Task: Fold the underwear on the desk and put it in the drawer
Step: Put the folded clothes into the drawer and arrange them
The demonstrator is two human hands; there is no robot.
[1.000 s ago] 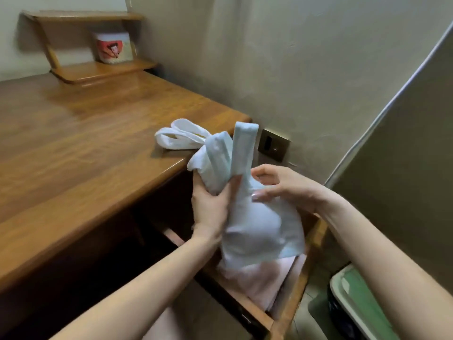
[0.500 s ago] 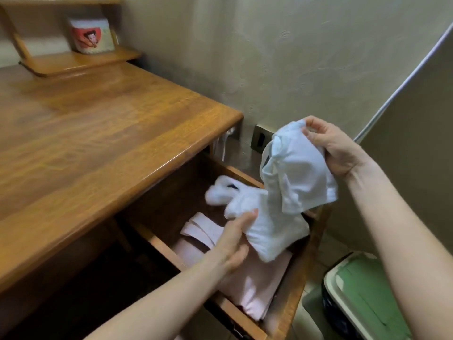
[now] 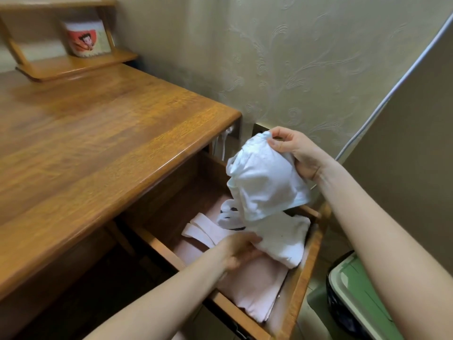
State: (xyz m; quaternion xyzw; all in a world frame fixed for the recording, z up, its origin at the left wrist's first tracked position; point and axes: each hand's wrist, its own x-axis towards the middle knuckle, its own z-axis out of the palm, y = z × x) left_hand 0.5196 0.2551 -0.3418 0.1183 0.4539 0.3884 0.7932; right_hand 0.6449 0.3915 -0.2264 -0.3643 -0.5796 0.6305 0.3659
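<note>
A white bra [image 3: 266,186] hangs over the open wooden drawer [image 3: 304,273] under the desk's right end. My right hand [image 3: 291,150] grips its upper cup from the right. Its lower half [image 3: 284,238] and straps lie in the drawer, on top of folded pink garments [image 3: 255,290]. My left hand [image 3: 239,251] is inside the drawer, fingers on the lower white fabric where it meets the pink cloth. How tightly those fingers grip is hidden.
The wooden desk top [image 3: 98,143] fills the left, with a small shelf [image 3: 73,65] and a printed box [image 3: 87,38] at the back. A green-lidded bin [image 3: 362,300] stands right of the drawer. A wall socket with cords [image 3: 224,141] sits behind the drawer.
The white bra went from in front of the desk edge down into the drawer. My right hand lifted one cup up and right, while my left hand lowered the other half onto the pink cloth.
</note>
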